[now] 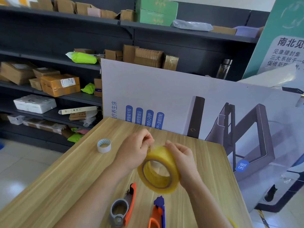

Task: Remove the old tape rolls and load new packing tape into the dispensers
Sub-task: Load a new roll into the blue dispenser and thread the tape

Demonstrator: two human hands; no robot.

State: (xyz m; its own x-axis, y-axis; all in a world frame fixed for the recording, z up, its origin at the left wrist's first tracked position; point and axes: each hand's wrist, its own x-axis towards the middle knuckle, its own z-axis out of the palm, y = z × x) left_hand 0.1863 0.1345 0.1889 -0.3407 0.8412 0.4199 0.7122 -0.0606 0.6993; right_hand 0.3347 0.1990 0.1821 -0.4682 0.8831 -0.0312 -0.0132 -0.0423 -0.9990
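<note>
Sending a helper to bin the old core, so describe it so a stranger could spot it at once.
Start at the wooden table. Left of the left hand, near the left edge, a small white ring stands alone. Unlike the yellow tape roll in the right hand and the orange dispensers nearer the person, it is thin, white and untouched.

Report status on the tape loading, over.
Right hand grips yellow tape roll, left hand pinches its end. Orange-grey dispenser and orange-blue dispenser lie on table, untouched. Empty core aside, nothing blocking.
</note>
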